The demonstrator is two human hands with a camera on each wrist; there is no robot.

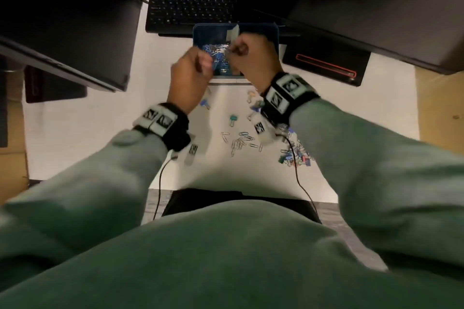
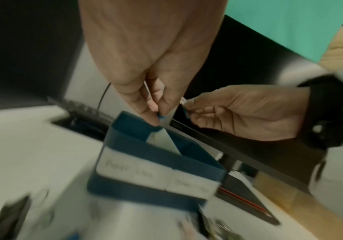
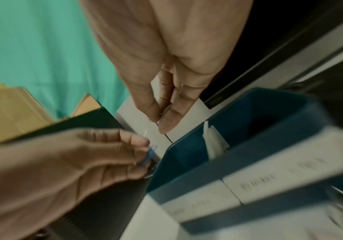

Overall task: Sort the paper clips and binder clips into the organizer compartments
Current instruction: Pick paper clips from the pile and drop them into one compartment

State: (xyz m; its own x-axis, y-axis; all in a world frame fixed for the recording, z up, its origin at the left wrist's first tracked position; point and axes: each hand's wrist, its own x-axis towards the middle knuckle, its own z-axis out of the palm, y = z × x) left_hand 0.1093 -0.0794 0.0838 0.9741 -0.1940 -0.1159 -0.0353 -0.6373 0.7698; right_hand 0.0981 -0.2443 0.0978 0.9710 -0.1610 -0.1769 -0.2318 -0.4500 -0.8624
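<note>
The blue organizer [image 1: 272,32] stands in front of the keyboard, split by a white divider [image 1: 232,32]; its left compartment holds a heap of blue and silver paper clips [image 1: 216,49]. Both hands hover close together over it. My left hand [image 1: 206,65] pinches a blue paper clip [image 2: 161,116] between thumb and fingertips. My right hand [image 1: 232,51] pinches a thin silver paper clip [image 3: 158,121]. The organizer's front [image 2: 137,186] carries two white handwritten labels, blurred. Loose paper clips [image 1: 241,143] and a pile of binder clips [image 1: 296,155] lie on the white desk near me.
A black keyboard [image 1: 193,7] sits behind the organizer. Dark monitors overhang at left [image 1: 62,20] and right [image 1: 364,7], with a stand base [image 1: 326,63] to the organizer's right. A teal binder clip [image 1: 233,119] lies mid-desk. Wrist cables trail toward my lap.
</note>
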